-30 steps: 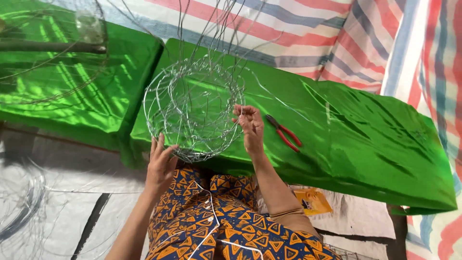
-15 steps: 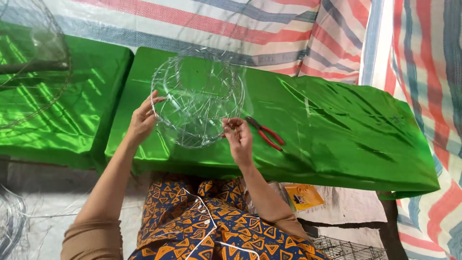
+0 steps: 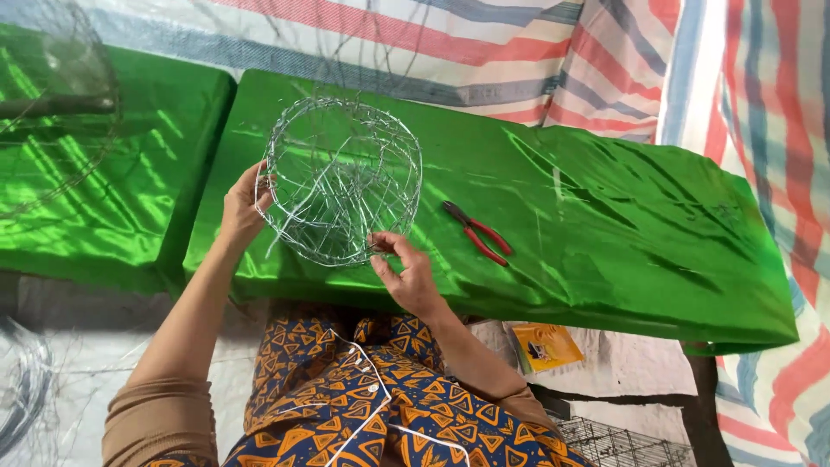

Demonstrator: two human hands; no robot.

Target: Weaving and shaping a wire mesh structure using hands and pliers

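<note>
A round wire basket (image 3: 342,180) was held over the near-left part of the green-covered bench (image 3: 605,225), its open mouth tilted toward the camera and its lower rim near the bench's front edge. Nothing solid was seen inside the basket; only crossing strands of silver wire spanned the frame, with the green cloth visible through them. No long axis could be given for the basket: it was roughly circular, with the rim plane leaning up and away. The left hand (image 3: 242,207) was closed on the left rim, fingers wrapped over the wire. The right hand (image 3: 408,275) was pinched on the lower-right rim, thumb and fingertips pressed on a strand. The hands were kept apart, on opposite sides of the frame. Red-handled pliers (image 3: 477,232) were lying on the bench just right of the basket, untouched, long axis diagonal, handles toward lower right, jaws toward upper left. A second green-covered bench (image 3: 130,199) stood to the left, with another wire form (image 3: 52,104) partly seen above it. A yellow packet (image 3: 545,348) was lying on the floor below the bench's front edge.
</note>
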